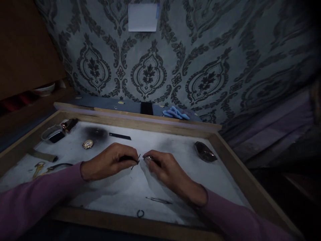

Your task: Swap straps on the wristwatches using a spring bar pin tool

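My left hand is closed in a pinch on a thin dark strip, which looks like a watch strap end. The fingers hide most of it. Facing it a short gap away, my right hand pinches a small silvery piece, perhaps a watch case. Both hands are just above the white surface in the middle of the tray. A gold-rimmed watch face without a strap lies beyond my left hand. Past my fingertips rests a flat black strap piece. A slim metal tool lies below my right hand.
A raised wooden rim surrounds the white surface. At left are a smartwatch, a brown-strapped watch, an olive strap and gold-coloured pieces. A dark wrapped item lies right; a black ring, front. A blue cloth sits behind.
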`<state>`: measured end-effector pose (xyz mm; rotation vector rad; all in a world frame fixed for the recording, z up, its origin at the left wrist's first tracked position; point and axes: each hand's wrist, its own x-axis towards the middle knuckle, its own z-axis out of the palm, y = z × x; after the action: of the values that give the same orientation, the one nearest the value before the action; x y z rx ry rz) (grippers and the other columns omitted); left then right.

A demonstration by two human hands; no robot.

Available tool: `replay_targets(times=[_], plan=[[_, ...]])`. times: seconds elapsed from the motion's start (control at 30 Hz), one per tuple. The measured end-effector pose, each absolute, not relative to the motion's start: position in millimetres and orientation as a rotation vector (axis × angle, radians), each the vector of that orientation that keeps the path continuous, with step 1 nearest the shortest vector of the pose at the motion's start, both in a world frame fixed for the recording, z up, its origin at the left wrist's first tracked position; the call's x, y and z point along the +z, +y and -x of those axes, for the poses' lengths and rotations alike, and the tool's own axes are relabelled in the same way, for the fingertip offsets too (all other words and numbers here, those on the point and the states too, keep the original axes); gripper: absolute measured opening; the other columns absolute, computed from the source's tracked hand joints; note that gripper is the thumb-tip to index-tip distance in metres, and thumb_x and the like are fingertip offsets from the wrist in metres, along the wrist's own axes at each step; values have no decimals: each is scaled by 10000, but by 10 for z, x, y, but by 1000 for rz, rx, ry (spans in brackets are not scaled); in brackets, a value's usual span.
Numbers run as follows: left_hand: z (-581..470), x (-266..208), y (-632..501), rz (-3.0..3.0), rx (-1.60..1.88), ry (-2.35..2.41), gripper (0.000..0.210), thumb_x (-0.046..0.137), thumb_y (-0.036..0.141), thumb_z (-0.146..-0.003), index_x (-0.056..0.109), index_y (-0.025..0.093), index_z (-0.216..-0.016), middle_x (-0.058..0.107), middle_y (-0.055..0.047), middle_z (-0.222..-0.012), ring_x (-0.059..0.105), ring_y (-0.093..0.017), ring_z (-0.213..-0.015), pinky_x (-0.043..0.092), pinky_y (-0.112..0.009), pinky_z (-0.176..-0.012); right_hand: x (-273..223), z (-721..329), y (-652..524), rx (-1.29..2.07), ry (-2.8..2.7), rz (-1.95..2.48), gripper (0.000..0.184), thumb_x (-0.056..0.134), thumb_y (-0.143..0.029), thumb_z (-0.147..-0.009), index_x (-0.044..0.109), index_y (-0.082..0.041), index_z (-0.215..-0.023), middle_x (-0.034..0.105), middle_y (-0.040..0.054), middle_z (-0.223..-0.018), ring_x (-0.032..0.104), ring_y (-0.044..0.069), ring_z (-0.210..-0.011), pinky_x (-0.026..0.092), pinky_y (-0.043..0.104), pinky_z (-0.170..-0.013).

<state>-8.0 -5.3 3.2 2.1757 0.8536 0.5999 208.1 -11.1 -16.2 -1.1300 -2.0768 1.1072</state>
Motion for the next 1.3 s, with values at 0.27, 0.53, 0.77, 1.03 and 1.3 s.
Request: replay_targets(times=[0.27,0.53,0.77,1.03,1.3], plan=[[177,36,-67,-2776,57,1159,90,555,156,-903,612,165,-833,621,-40,-853,552,-222,-843,379,-320,-711,-123,-2094,-98,1195,-2089,1113,346,458,-114,-896,616,-119,-1204,607,48,-831,570,143,-695,463,291,-666],[106,-7,-64,-2103,588,1160,209,540,375,-924,579,170,-914,601,-6,-790,552,-153,-729,416,-271,-648,-150,-2073,-144,938,-2240,953,402,464,-57,-893,584,-175,-1258,569,61,-899,553,192,-841,472,356,-774],[-5,-76,-49,-1417,540,932,280,616,415,-837,551,159,-931,609,-12,-765,574,-131,-678,437,-196,-504,-226,-2039,-152,857,-2248,824,493,457,-71,-912,462,-225,-1381,563,58,-913,553,201,-837,501,372,-760],[-24,-101,-44,-1145,585,871,313,749,286,-693,543,169,-898,576,26,-702,523,-87,-580,382,-162,-450,-341,-2059,-148,680,-2263,657,607,410,-99,-946,242,-283,-1499,592,92,-1113,590,214,-1022,531,406,-871],[-3,-35,-66,-1148,576,884,254,745,223,-723,571,163,-898,566,39,-718,490,-57,-554,410,-157,-478,-136,-2076,-285,580,-2414,742,614,420,-98,-923,213,-230,-1486,501,142,-1322,493,256,-1219,467,475,-988]])
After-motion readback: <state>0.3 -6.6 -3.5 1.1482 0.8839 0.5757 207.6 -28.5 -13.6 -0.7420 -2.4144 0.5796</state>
